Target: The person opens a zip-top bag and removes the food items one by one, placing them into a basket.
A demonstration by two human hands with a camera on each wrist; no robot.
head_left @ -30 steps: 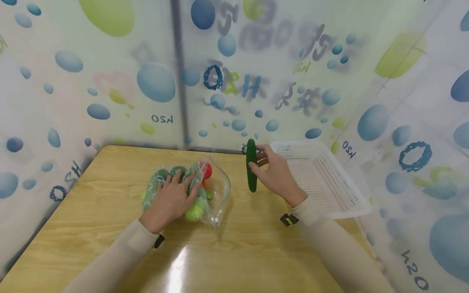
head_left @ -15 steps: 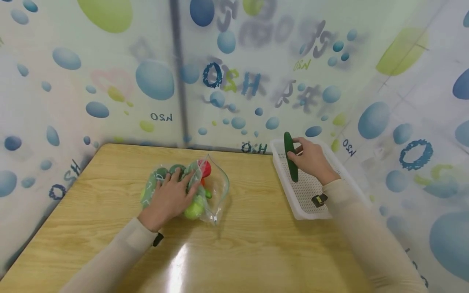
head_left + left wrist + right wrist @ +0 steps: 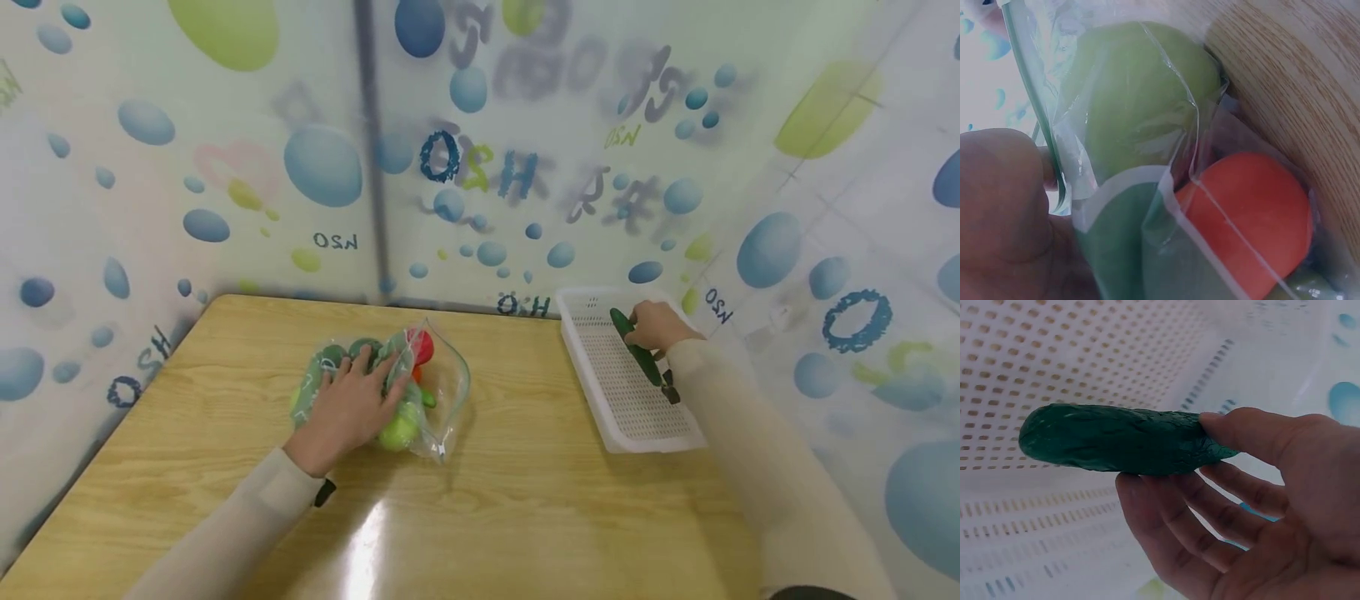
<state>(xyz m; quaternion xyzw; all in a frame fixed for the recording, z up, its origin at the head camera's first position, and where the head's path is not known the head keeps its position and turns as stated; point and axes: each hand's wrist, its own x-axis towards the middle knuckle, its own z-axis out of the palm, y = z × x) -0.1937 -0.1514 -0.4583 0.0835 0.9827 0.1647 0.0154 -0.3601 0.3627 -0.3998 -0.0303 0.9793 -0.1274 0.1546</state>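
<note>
My right hand (image 3: 657, 327) pinches a dark green cucumber (image 3: 636, 347) between thumb and fingers, inside the white perforated basket (image 3: 592, 371). In the right wrist view the cucumber (image 3: 1110, 439) lies across the fingertips, with the basket's holed wall behind it. My left hand (image 3: 347, 408) rests spread on top of a clear zip bag (image 3: 450, 392) on the table. Through the plastic show a light green round item (image 3: 1141, 94), a red-orange round one (image 3: 1254, 215) and several darker green pieces. The left fingers partly cover the bag.
The wooden table (image 3: 510, 500) has its back edge against a patterned wall (image 3: 465, 233). The basket stands at the table's right side, close to the right wall. Table surface lies between the bag and the basket.
My right hand has carried the cucumber rightward from above the table over the basket's rim, then down into the basket. The left hand has stayed on the bag.
</note>
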